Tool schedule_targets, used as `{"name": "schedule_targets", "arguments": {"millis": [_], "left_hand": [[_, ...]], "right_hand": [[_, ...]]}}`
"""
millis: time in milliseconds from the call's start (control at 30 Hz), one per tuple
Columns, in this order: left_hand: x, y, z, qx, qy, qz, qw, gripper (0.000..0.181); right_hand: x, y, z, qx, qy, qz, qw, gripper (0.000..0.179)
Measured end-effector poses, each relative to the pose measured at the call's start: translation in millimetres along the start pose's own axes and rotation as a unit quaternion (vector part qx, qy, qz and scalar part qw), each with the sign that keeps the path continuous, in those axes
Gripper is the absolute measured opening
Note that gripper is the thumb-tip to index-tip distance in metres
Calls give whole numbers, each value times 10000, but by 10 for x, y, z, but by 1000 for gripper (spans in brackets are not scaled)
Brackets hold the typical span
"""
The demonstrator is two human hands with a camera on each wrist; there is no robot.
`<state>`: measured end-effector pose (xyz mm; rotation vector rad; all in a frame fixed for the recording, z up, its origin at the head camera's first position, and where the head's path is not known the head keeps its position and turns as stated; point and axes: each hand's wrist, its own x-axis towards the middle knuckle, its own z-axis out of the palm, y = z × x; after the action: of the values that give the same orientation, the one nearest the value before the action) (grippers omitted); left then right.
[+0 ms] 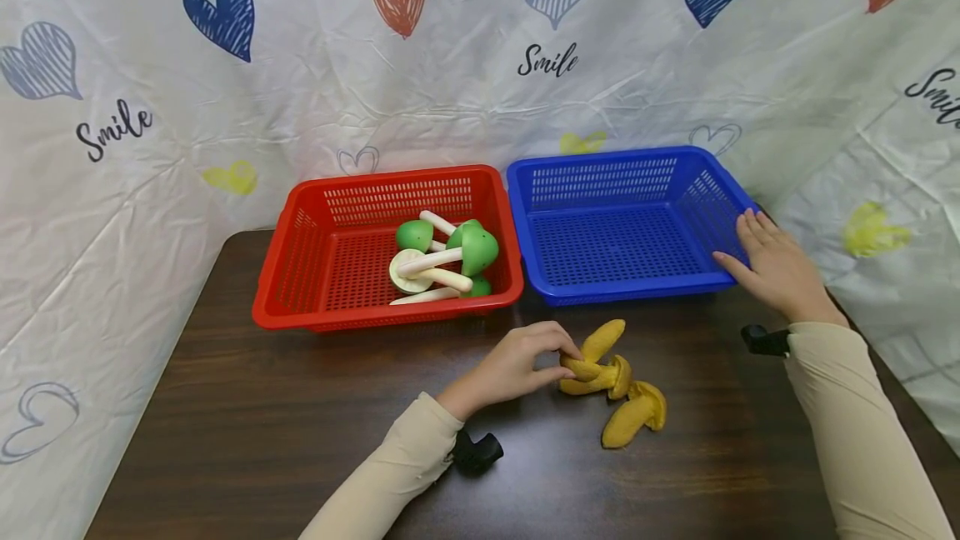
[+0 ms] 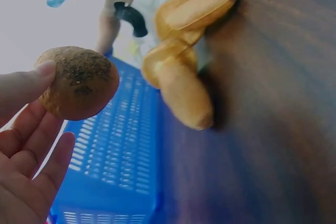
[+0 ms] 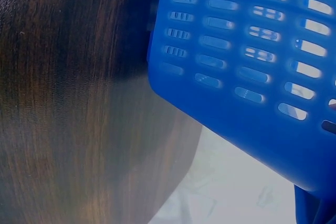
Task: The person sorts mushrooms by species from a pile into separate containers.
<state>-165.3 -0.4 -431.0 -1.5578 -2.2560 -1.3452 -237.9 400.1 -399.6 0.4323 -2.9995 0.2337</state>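
My left hand [image 1: 525, 361] pinches a yellow-brown toy mushroom [image 2: 79, 83] between thumb and fingers, its rounded brown face with a dark rough patch showing in the left wrist view. Right beside it, more yellow-brown mushrooms [image 1: 633, 417] with thick stems lie on the dark wooden table; two of them show in the left wrist view. Over at the right, my right hand [image 1: 776, 265] rests on the right rim of a blue basket [image 1: 622, 283], fingers extended and thumb toward the inside. The basket's slotted wall fills much of the right wrist view.
A red basket [image 1: 300, 319] stands left of the blue one, close against it. Several green-capped toy mushrooms [image 1: 478, 250] with white stems lie in its right half. Behind both baskets hangs a white cloth [image 1: 465, 98] printed with hearts and words. Both baskets stand toward the table's [image 1: 247, 407] back.
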Motion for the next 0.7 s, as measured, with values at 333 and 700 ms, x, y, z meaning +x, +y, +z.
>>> {"name": "schedule_targets", "arguments": {"millis": [333, 700], "left_hand": [[75, -9, -154, 37, 317, -170, 9993, 19], [121, -41, -218, -175, 648, -297, 9973, 19]], "right_hand": [[4, -18, -13, 2, -2, 12, 10000, 75], [9, 8, 1, -17, 35, -2, 10000, 75]]}}
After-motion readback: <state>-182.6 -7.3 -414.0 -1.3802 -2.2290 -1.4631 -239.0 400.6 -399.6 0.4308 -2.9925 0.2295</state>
